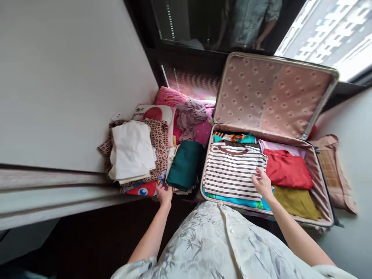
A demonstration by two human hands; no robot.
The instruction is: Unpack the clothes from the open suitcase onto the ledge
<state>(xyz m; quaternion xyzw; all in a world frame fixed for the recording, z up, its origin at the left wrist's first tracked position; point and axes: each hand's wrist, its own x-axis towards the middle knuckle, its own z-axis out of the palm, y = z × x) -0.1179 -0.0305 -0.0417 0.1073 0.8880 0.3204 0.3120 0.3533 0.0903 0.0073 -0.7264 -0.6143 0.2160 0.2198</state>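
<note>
Cloth this soft sags, so I judge a folded edge the best hold: my right hand point(262, 183) rests fingers spread and released on the striped shirt point(232, 170) in the suitcase point(319, 182), my left hand point(164, 193) touching the green bundle point(185, 164), grip unclear.

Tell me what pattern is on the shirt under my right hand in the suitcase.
The shirt has white and dark horizontal stripes with a brown collar, seen in the head view.

A white folded cloth point(132, 153) lay on a brown patterned garment point(159, 139). Behind them sat a pink cushion point(170, 97) with a crumpled mauve garment point(190, 116). A beige bag point(334, 170) rested beside the wall.
</note>
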